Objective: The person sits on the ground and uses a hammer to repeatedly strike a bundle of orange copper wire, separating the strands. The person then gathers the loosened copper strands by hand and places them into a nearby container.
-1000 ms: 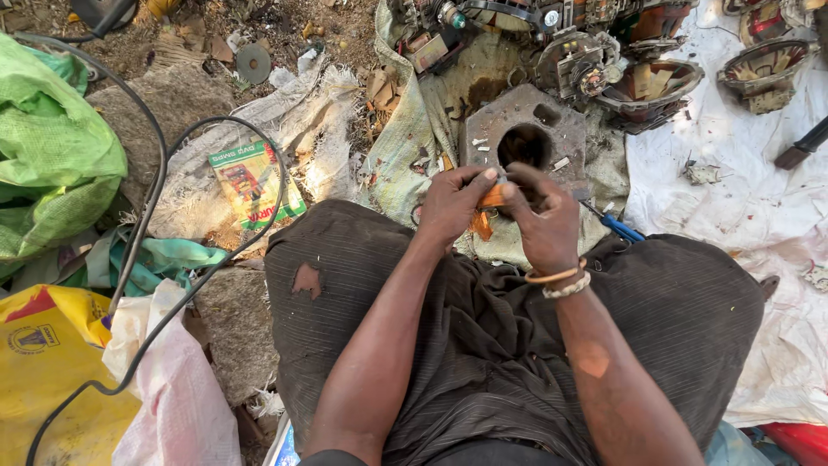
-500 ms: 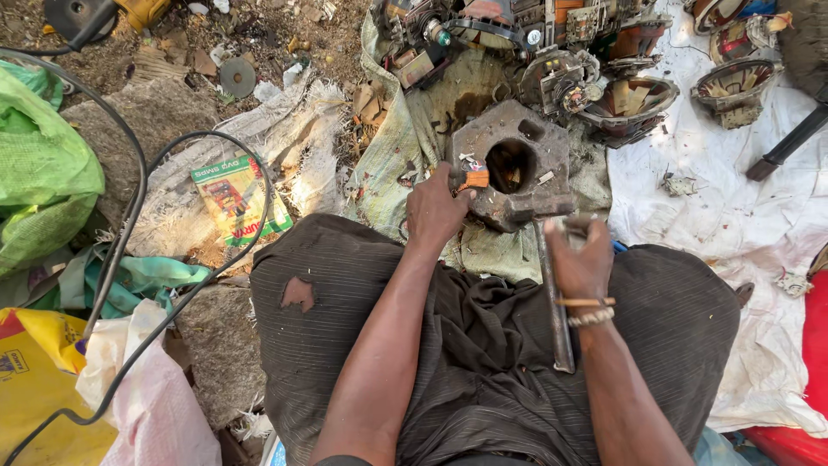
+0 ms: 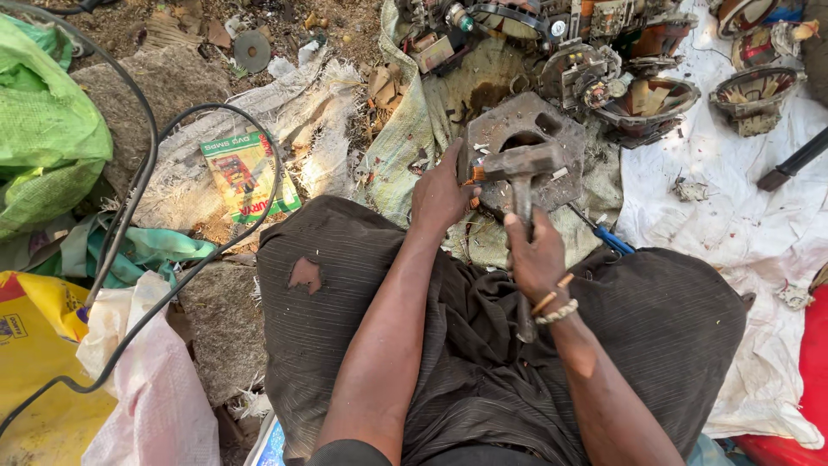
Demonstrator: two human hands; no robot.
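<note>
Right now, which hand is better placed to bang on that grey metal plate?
The right hand, probably. It grips the hammer by its handle, with the head over the metal plate. The left hand rests flat at the plate's edge, seemingly steadying it, with no tool for striking.

The hammer point(image 3: 523, 164) has a dull grey head. Under it, the metal plate point(image 3: 524, 129) is rusty grey-brown. The trousers point(image 3: 483, 362) are dark brown with fine pinstripes. A woven sack point(image 3: 43, 129) is bright green, a bag point(image 3: 39, 371) yellow, the booklet point(image 3: 248, 177) green and red, the cloth point(image 3: 733, 198) white, the cable point(image 3: 147, 198) black.
</note>
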